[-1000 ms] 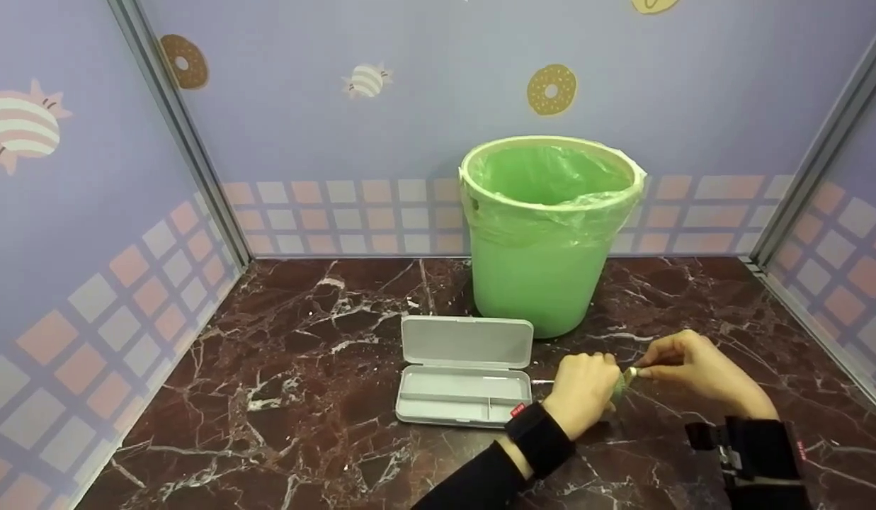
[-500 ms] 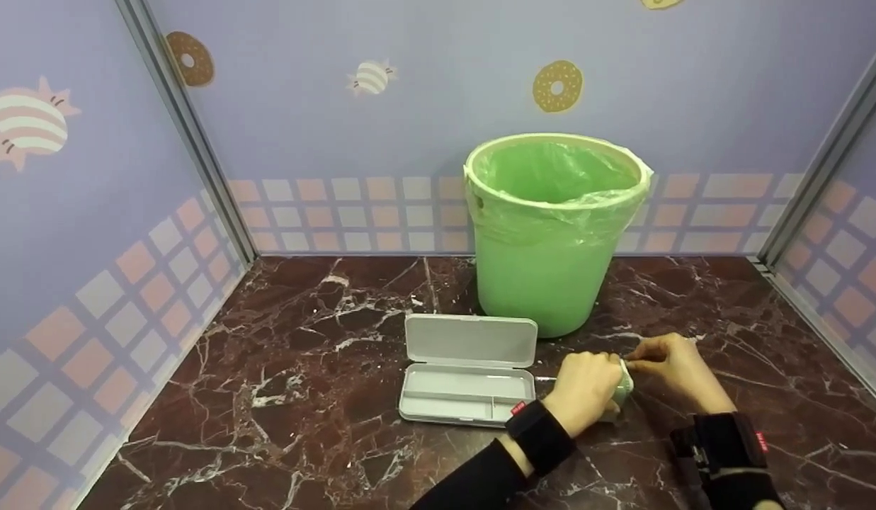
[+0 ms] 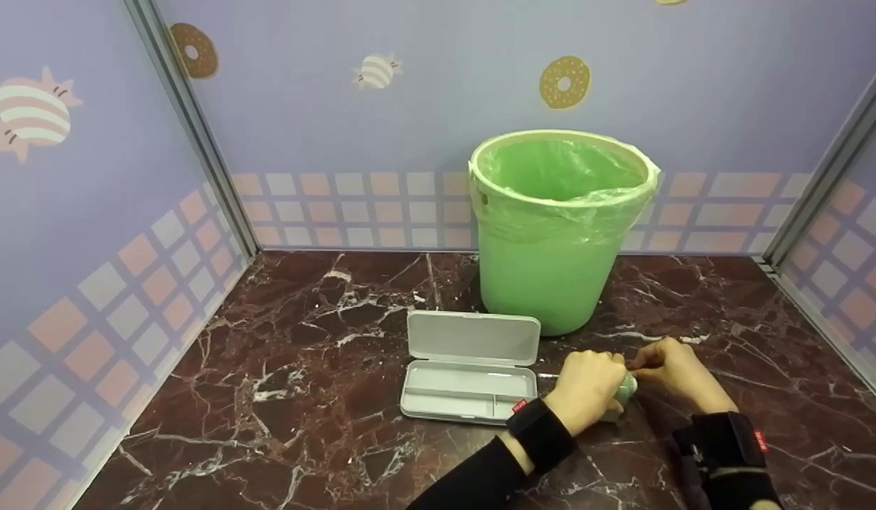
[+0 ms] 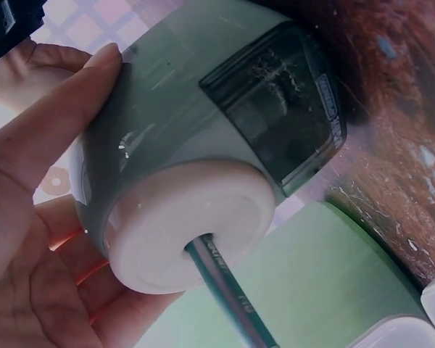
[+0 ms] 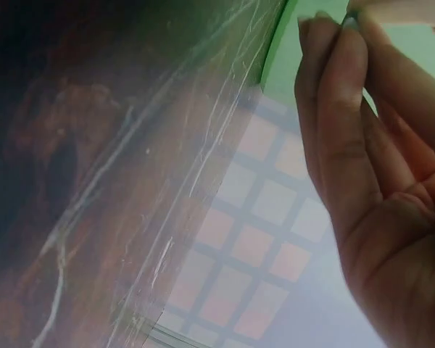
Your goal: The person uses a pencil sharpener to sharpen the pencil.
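My left hand (image 3: pixel 586 384) grips a pale green pencil sharpener (image 4: pixel 174 109), which is mostly hidden behind it in the head view. In the left wrist view the fingers curl round its body. A dark, see-through shavings drawer (image 4: pixel 279 105) shows on its side. From the hole in its whitish round front sticks a green pencil (image 4: pixel 228 290), whose silvery end (image 3: pixel 547 376) points left toward the case in the head view. At the sharpener's other end, my right hand (image 3: pixel 675 368) pinches a small dark part, apparently the crank handle (image 5: pixel 351 20), with thumb and fingertips.
A grey pencil case (image 3: pixel 445 402) lies with its lid up, left of the left hand. Behind stands a green bin (image 3: pixel 544 276) with a clear liner. Patterned walls (image 3: pixel 324 127) enclose the dark red marbled table (image 3: pixel 303 453).
My right hand has moved left, closer to the sharpener, and the crank end has changed position. The left hand keeps its grip. The head view has shifted slightly.
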Motion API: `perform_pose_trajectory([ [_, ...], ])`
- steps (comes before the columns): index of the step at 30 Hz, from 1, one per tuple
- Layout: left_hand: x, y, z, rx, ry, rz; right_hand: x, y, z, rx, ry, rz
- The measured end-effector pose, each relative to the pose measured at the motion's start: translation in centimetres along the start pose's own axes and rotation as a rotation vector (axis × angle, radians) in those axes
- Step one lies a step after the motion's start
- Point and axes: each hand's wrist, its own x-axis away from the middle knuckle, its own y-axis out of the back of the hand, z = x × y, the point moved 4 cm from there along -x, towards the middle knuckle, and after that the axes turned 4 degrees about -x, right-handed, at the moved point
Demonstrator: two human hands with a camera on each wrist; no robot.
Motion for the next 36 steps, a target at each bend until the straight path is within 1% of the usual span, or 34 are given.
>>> perform_pose_trajectory([
  [5,0.0,-0.1,0.0,0.006,0.015,0.015,0.2,-0.5,-0.2,-0.077,0.015,0.125],
  [9,-0.2,0.0,0.0,0.004,0.037,0.029,0.4,-0.6,-0.1,-0.135,0.044,0.202],
  [11,-0.2,0.1,0.0,0.011,0.049,0.025,0.6,-0.6,-0.1,-0.196,0.049,0.261],
  [16,0.0,0.1,0.0,0.042,0.091,0.002,1.4,-0.8,0.3,-0.395,0.034,0.458],
  [18,0.1,0.1,0.0,0.052,0.102,-0.008,1.7,-0.7,0.7,-0.421,0.052,0.508],
  [19,0.1,0.1,0.0,0.055,0.106,-0.013,1.8,-0.5,1.0,-0.417,0.062,0.522],
  [22,0.2,0.1,0.1,0.057,0.121,-0.024,2.1,0.4,1.9,-0.401,0.107,0.532],
  [25,0.1,0.2,0.1,0.052,0.134,-0.021,2.3,1.3,2.8,-0.378,0.123,0.507],
  [29,0.0,0.3,0.1,0.052,0.144,-0.018,2.5,2.2,3.6,-0.350,0.105,0.456],
  [32,0.0,0.3,0.0,0.051,0.145,-0.020,2.6,2.5,3.8,-0.342,0.083,0.427],
  [36,0.0,0.3,-0.2,0.041,0.142,-0.028,2.8,2.8,3.9,-0.323,0.082,0.386],
])
